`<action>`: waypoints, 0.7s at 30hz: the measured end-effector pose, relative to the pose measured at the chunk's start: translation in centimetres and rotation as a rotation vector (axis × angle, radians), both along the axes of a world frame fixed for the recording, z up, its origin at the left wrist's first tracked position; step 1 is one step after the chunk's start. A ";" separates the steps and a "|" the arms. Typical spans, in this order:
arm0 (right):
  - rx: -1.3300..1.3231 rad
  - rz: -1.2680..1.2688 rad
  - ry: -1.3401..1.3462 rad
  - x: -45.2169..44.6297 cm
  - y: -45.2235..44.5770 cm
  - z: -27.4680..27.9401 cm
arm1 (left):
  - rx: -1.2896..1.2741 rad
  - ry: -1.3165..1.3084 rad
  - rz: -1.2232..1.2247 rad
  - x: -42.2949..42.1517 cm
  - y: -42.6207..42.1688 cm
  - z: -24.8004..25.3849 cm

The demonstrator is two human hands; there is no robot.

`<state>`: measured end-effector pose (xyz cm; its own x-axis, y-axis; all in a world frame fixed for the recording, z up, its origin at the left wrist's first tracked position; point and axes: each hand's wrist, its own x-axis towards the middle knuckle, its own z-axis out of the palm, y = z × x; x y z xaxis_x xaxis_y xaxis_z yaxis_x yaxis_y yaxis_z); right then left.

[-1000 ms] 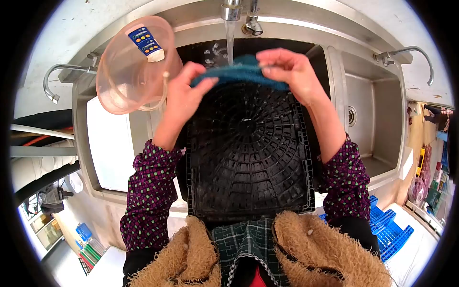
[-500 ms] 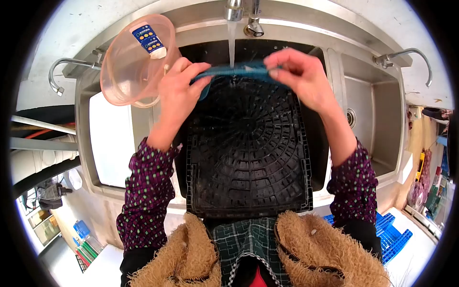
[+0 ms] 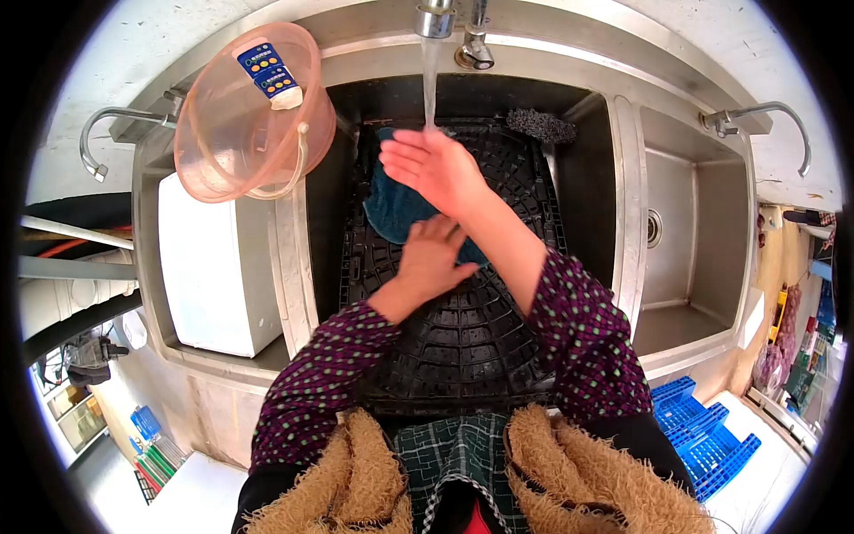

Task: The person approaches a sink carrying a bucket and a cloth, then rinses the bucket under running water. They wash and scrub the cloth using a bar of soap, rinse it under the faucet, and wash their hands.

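A blue-green cloth [image 3: 389,209] lies spread on the black slatted crate [image 3: 445,338] in the middle sink. My left hand [image 3: 431,258] rests palm down on the cloth's lower part, fingers spread and holding nothing. Above the cloth, under the tap's stream of water, is my right hand [image 3: 436,171], palm turned up and fingers stretched out, with nothing in it. Water runs from the metal tap [image 3: 435,20] onto or just beside the right hand's fingers. Part of the cloth is hidden behind both hands.
A dark scouring pad [image 3: 542,125] is at the sink's back right. The pinkish clear bucket [image 3: 222,133] stands at the upper left, over a white box [image 3: 200,276] in the left basin. A steel basin [image 3: 680,222] is on the right, with blue crates [image 3: 703,436] below it.
Both hands have let go of the cloth, which has come down from near the tap onto the crate. My left hand moved down and right, my right hand moved left. The scouring pad now shows.
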<state>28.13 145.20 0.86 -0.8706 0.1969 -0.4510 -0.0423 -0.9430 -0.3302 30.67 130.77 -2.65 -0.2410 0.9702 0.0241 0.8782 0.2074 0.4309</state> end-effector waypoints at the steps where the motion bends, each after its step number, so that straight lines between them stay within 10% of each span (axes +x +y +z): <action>1: 0.001 0.004 0.003 -1.1 -0.1 0.4 | -0.044 0.011 -0.030 0.9 0.7 -1.1; 7: 0.200 0.058 0.239 -2.0 2.3 4.9 | 0.148 -0.069 0.027 3.4 0.2 -4.2; 11: 1.607 0.534 0.029 3.2 0.5 9.2 | 0.118 -0.150 0.018 2.7 -2.6 -1.1; 21: 0.120 -0.281 0.726 8.5 -11.3 25.1 | 0.009 -0.181 0.067 2.7 -3.9 0.3</action>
